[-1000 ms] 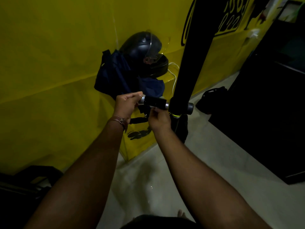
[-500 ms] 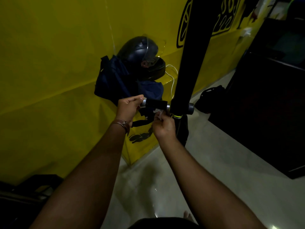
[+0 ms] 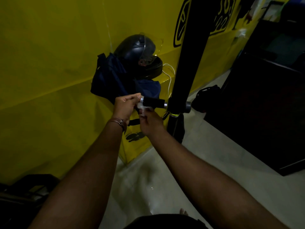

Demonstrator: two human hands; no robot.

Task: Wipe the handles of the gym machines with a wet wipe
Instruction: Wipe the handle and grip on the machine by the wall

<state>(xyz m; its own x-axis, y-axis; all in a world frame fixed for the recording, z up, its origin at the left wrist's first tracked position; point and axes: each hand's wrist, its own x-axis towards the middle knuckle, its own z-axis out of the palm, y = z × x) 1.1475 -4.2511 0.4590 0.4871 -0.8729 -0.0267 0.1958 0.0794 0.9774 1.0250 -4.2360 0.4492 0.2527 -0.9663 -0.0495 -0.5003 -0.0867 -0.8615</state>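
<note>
Your two hands met at one black handle: your left hand pinched its silver end, your right hand clutched one white wet wipe beneath it.

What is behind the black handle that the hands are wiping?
Behind the handle lies a dark blue bag with a black helmet above it, both against the yellow wall. The left hand and the handle cover the bag's lower edge.
</note>
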